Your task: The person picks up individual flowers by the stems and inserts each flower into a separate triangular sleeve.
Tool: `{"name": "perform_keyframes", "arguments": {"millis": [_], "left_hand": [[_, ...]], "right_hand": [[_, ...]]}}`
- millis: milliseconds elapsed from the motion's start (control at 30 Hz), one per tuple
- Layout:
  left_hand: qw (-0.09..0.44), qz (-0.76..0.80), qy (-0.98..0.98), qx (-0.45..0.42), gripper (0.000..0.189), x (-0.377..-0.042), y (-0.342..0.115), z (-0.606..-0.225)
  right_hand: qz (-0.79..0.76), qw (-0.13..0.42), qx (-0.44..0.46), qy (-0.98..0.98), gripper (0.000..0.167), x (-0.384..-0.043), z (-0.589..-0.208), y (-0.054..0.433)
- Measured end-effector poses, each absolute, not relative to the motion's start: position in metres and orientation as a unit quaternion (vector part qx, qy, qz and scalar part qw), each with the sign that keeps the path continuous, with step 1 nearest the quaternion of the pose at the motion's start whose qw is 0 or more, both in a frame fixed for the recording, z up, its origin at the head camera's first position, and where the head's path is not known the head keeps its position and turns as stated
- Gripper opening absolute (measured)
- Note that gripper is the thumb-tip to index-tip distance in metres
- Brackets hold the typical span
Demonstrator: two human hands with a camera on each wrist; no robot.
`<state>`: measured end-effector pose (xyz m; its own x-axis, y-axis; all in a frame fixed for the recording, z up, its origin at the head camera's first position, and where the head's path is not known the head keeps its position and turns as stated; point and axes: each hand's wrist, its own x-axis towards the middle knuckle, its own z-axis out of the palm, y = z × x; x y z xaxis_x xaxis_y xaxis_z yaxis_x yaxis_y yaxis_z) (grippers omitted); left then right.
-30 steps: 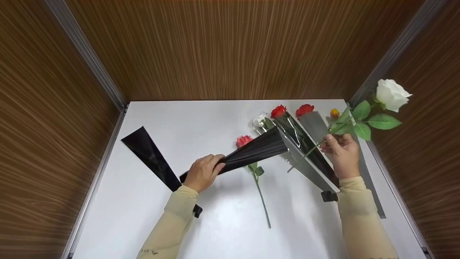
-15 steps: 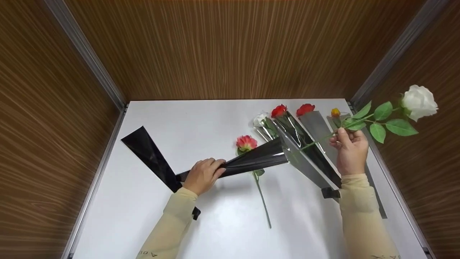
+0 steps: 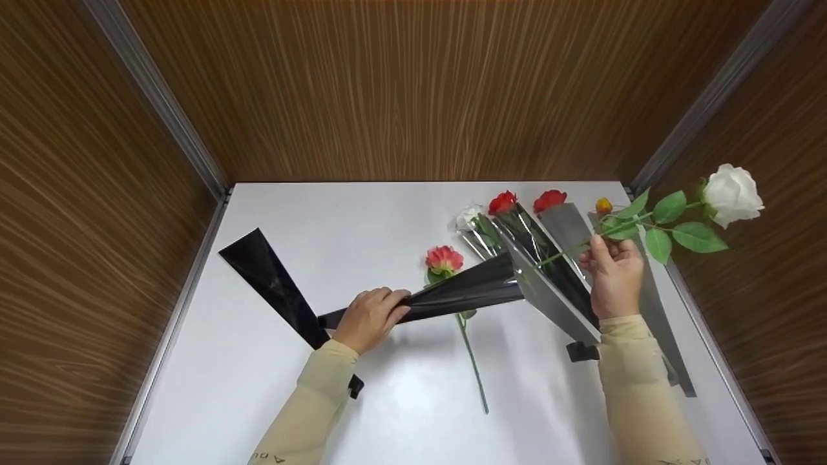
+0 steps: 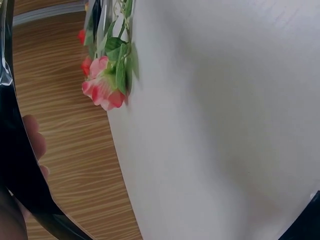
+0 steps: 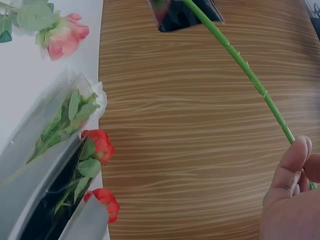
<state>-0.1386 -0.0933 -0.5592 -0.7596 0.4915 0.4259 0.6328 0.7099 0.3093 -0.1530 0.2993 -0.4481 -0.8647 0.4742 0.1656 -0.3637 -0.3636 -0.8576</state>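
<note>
My left hand (image 3: 373, 318) grips a black flower sleeve (image 3: 465, 290) near its narrow end, with the wide, clear-edged mouth pointing right. In the left wrist view the sleeve (image 4: 20, 145) runs down the left side, fingertips behind it. My right hand (image 3: 616, 274) pinches the green stem of a white rose (image 3: 732, 194) just below its leaves. The bloom points right, away from the sleeve. In the right wrist view the bare stem (image 5: 250, 75) slants up to the sleeve's mouth (image 5: 180, 15). Its end appears to be within the mouth; how deep is hidden.
A pink flower (image 3: 444, 258) lies under the held sleeve, its stem toward me. Red flowers (image 3: 502, 203) and a white one (image 3: 470, 217) lie in sleeves at the back right. Another black sleeve (image 3: 268, 278) is on the left. Wood-grain walls (image 3: 413, 90) enclose the white table.
The right hand went right with the rose, then partly back left. The stem's end moved from below the sleeve's mouth to the mouth itself. The sleeve's mouth dipped slightly.
</note>
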Motion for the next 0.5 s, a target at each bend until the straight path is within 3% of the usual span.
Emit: {"name": "perform_keyframes", "arguments": {"millis": [367,500], "left_hand": [[0.154,-0.248,-0.907,-0.303,0.038,-0.138,-0.086,-0.558],[0.147,-0.26,-0.906,-0.301,0.039,-0.137,-0.081,-0.558]], "right_hand": [[0.789,0.236,-0.057,-0.565,0.01,-0.154,-0.456,0.283],[0.773,0.222,-0.055,-0.591,0.015,-0.153,-0.458,0.276]]}}
